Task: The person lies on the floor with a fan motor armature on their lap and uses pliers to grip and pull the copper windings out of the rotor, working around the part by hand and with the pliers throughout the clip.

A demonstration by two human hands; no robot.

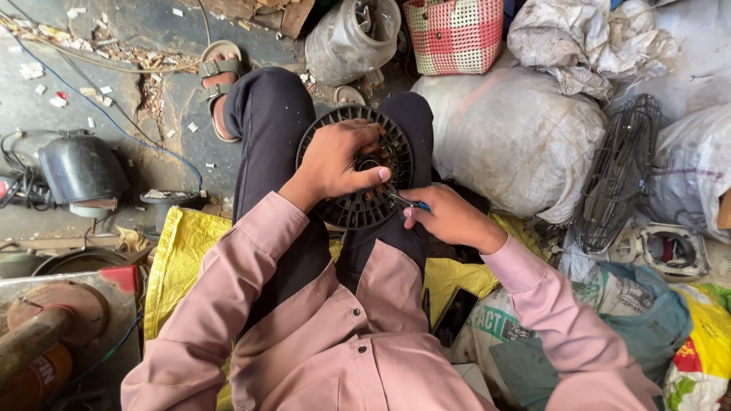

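Black plastic, round and slotted: the motor housing (355, 167) rests on your lap, its flat face turned up toward you. Your left hand (339, 161) lies across it, fingers (371, 176) curled over the hub and gripping. Your right hand (445, 217), just beside the lower right rim, is closed on a blue-handled tool (407, 202) whose tip points left into the slots.

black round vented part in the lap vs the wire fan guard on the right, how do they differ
The black round vented part lies on the person's lap, gripped by the left hand; the wire fan guard leans against white sacks, untouched. The part has thick ribs with slots, the guard thin open wires. The right hand holds a small blue-handled tool at the part's rim. Both are round and dark.
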